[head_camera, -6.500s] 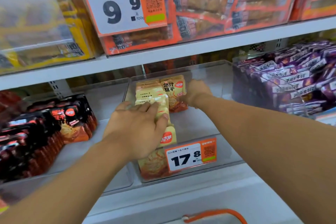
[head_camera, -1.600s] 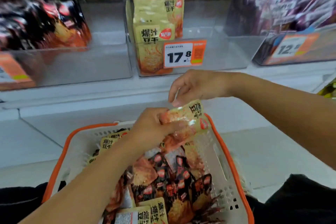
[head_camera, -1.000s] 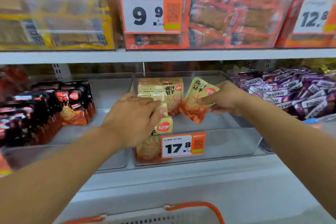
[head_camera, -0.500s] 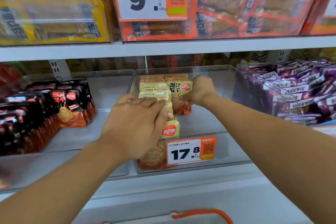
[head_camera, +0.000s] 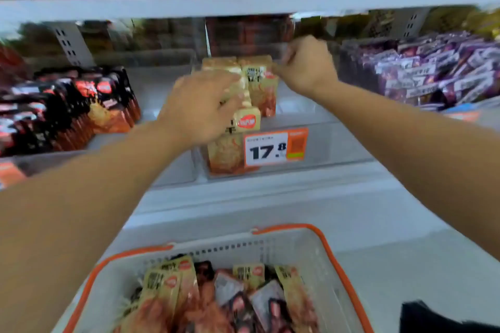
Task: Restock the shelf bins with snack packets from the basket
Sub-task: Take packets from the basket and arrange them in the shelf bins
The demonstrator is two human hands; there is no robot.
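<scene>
In the middle clear plastic shelf bin (head_camera: 338,143), behind the 17.8 price tag (head_camera: 275,148), tan-and-orange snack packets (head_camera: 258,84) stand upright in a front-to-back row, long axis vertical, printed faces toward the aisle. Left hand (head_camera: 200,108) lies spread over the row's top, likely bracing it against toppling; grip grasping nothing that shows. Right hand (head_camera: 305,65) is loosely curled at the back packet's top corner; can't tell if it pinches it. More packets wait in the white orange-rimmed basket (head_camera: 319,254) below.
</scene>
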